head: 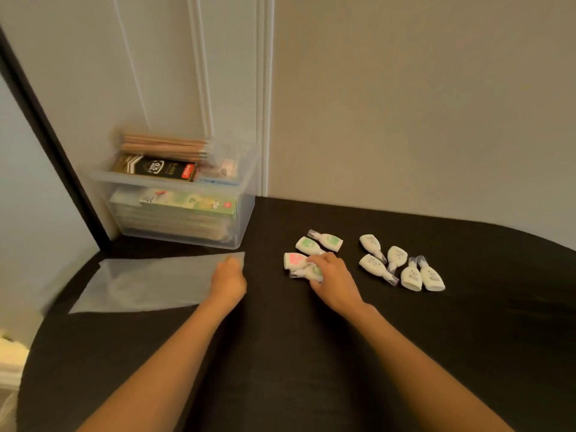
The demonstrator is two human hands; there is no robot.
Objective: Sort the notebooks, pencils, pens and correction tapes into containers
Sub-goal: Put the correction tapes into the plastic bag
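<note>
Tapes [325, 241]: nine on the worktop [311, 353], in two loose groups, four nearer the middle and five well apart to the right.

Hands: apart. The right hand [335, 282] curls over one tape [313, 271] in the near group, which touches a pink-labelled one. The left hand [229, 279] grips the right edge of a flat clear bag [149, 282]; blur hides the exact hold.

Bin [246, 210]: back left, holding pencils [165, 146], a pen box [156, 168] and notebooks [174, 213].

Risks, as judged:
- The bag lies flat with its mouth seemingly closed, so a tape pushed at it may slide off.
- Lifting one tape from a touching cluster may drag or scatter its neighbours.
- The clear caps look loose-fitting and could pop off under a squeeze.
- The far group sits towards the worktop's curved edge, where a sweep could knock tapes over it.
</note>
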